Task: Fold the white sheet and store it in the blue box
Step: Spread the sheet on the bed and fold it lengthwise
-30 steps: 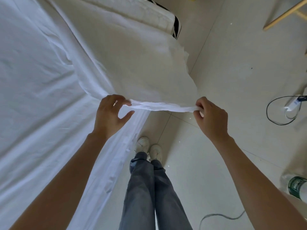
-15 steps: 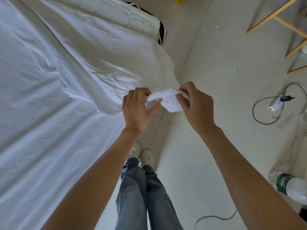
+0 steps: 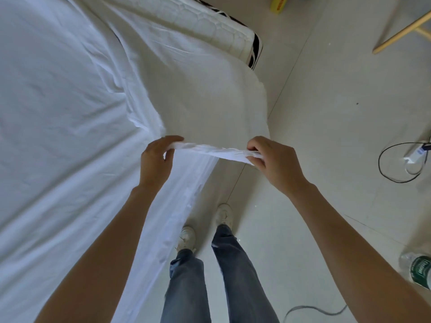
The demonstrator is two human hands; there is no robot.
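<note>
The white sheet [image 3: 70, 113] lies spread over the bed on the left, and one end of it is lifted off the mattress toward me. My left hand [image 3: 156, 162] pinches the sheet's near edge on the left. My right hand [image 3: 275, 162] grips the same edge on the right. Between the two hands the bunched edge [image 3: 217, 152] is stretched in a band. No blue box is in view.
The bare quilted mattress corner [image 3: 210, 22] shows at the top. My legs and shoes [image 3: 224, 215] stand on the tiled floor beside the bed. A power strip with a black cable [image 3: 415, 157], a plastic bottle [image 3: 419, 269], a wooden leg [image 3: 401, 31] and a yellow object [image 3: 279, 4] lie to the right.
My hands, close together on the bunched edge half a second ago, have pulled apart and stretched the edge between them. The view has tilted a little.
</note>
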